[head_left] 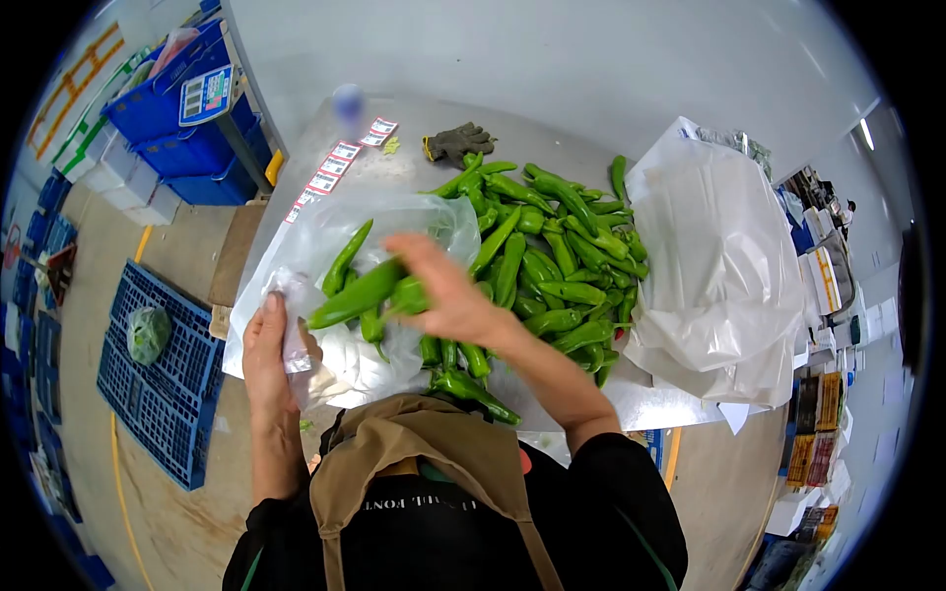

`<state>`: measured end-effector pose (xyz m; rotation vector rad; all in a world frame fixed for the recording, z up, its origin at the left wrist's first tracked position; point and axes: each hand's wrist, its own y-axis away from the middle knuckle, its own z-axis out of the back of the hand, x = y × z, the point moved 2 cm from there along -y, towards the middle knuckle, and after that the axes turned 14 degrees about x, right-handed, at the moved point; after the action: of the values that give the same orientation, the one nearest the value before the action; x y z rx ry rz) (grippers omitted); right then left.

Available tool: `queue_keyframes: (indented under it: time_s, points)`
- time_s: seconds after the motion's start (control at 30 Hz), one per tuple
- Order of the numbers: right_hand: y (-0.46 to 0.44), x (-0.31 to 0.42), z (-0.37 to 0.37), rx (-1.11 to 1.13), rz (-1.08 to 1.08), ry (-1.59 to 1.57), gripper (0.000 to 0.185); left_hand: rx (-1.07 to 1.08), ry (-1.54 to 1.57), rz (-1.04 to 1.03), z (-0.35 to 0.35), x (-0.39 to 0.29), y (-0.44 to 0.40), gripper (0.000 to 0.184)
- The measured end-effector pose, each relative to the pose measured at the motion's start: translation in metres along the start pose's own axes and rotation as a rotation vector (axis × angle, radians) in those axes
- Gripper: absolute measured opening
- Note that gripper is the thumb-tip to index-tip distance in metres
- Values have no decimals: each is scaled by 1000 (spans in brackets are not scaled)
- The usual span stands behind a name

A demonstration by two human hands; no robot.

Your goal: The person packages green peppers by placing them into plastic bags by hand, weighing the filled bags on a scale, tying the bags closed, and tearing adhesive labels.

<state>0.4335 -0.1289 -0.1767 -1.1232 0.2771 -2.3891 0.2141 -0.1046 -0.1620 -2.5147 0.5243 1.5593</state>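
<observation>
My left hand (268, 347) grips the gathered edge of a clear plastic bag (437, 219), which lies spread on the steel table. Over the bag, my right hand (441, 292) is closed round green peppers (357, 294); one long pepper points left toward the left hand. The right hand is a little blurred by motion. Behind the held ones, another green pepper (347, 254) stands tilted at the bag, and I cannot tell whether it is inside. To the right of my right hand spreads a large heap of green peppers (564, 266).
A big white plastic sack (714, 266) stands right of the heap. Behind it lie a dark work glove (458, 142) and a strip of printed labels (325, 180). A scale display (206, 96) and blue crates (197, 148) stand at left. On the floor, a blue pallet (163, 394) carries a bagged green vegetable (149, 335).
</observation>
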Motion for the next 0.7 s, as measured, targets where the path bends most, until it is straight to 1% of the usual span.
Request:
queue_keyframes:
  time_s: [0.03, 0.07, 0.13, 0.17, 0.2, 0.23, 0.27, 0.3, 0.33, 0.37, 0.43, 0.47, 0.53, 0.57, 0.63, 0.67, 0.7]
  points:
    - [-5, 2, -17, 54, 10, 152, 68, 9, 11, -17, 1, -3, 2, 26]
    - [0, 3, -21, 56, -23, 204, 67, -29, 63, -26, 4, -7, 3, 29]
    - [12, 3, -25, 74, -63, 290, 66, 31, 126, -36, 16, -11, 6, 31]
    - [24, -8, -25, -81, -133, 306, 65, 47, 155, -43, 25, -14, 11, 33]
    - [38, -25, -22, -169, -284, 383, 66, 30, 153, -19, 28, -18, 15, 35]
    - [49, -25, -14, -221, -513, 523, 70, 73, 192, -14, 30, -21, 17, 27]
    - [60, -30, -7, -142, -706, 589, 80, 97, 217, -10, 31, -23, 18, 26]
    - [80, -51, -17, -113, -892, 591, 87, 125, 244, -2, 30, -24, 19, 26]
    - [92, -58, -21, -69, -969, 497, 89, 111, 262, 12, 27, -25, 19, 26]
    - [103, -70, -29, -29, -1037, 380, 87, 139, 287, 8, 28, -23, 19, 25]
    - [114, -87, -43, -136, -1027, 236, 79, 230, 324, -17, 27, -20, 14, 24]
    - [118, -96, -47, -207, -1002, 241, 74, 323, 323, -35, 28, -19, 10, 26]
    - [125, -102, -44, -350, -960, 260, 64, 241, 305, -27, 16, -23, 13, 30]
    - [131, -101, -39, -391, -904, 237, 59, 205, 295, -23, 10, -24, 13, 32]
    - [130, -76, -19, -460, -782, 191, 49, 340, 410, 48, 16, -26, 13, 42]
    - [129, -54, -8, -522, -792, 170, 42, 349, 411, 61, 17, -25, 11, 42]
    - [130, -30, 7, -506, -852, 59, 41, 352, 408, 75, 17, -24, 11, 43]
